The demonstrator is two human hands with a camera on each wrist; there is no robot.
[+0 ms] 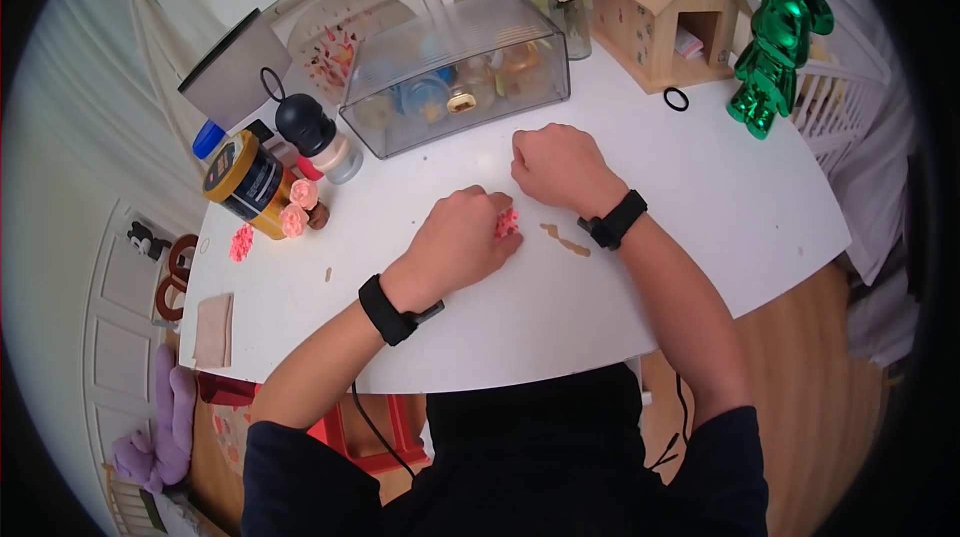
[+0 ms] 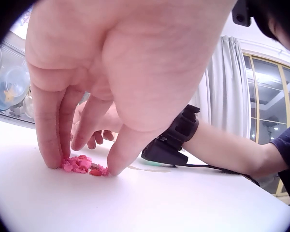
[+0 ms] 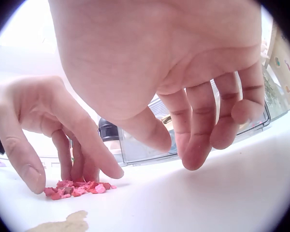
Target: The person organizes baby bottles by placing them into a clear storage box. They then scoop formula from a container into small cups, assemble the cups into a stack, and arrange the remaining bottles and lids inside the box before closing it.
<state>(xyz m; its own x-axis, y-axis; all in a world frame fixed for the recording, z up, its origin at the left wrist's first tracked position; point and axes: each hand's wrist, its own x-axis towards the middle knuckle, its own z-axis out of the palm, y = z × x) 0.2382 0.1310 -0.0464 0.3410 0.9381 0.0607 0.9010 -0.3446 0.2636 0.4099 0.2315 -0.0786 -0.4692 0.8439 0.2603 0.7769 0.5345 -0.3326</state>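
My left hand (image 1: pixel 455 245) reaches down over a small heap of pink and red crumbs (image 2: pixel 82 165) on the white table. Its thumb stands at one side of the heap and the fingers at the other, fingertips down at the tabletop. In the right wrist view the crumbs (image 3: pixel 77 189) lie loose and lumpy between those fingertips. Farther right, my right hand (image 1: pixel 565 169) hovers low over the table with its fingers loosely bent and nothing in them. A flat tan piece (image 1: pixel 566 240) lies between the heap and the right wrist.
Behind the hands stands a grey clear box (image 1: pixel 455 87). On the left are a yellow-lidded tub (image 1: pixel 245 182), a black-capped bottle (image 1: pixel 312 132), another pink clump (image 1: pixel 241 243) and a folded cloth (image 1: pixel 214 330). A wooden house (image 1: pixel 660 12) and green figurine (image 1: pixel 772 52) stand at back right.
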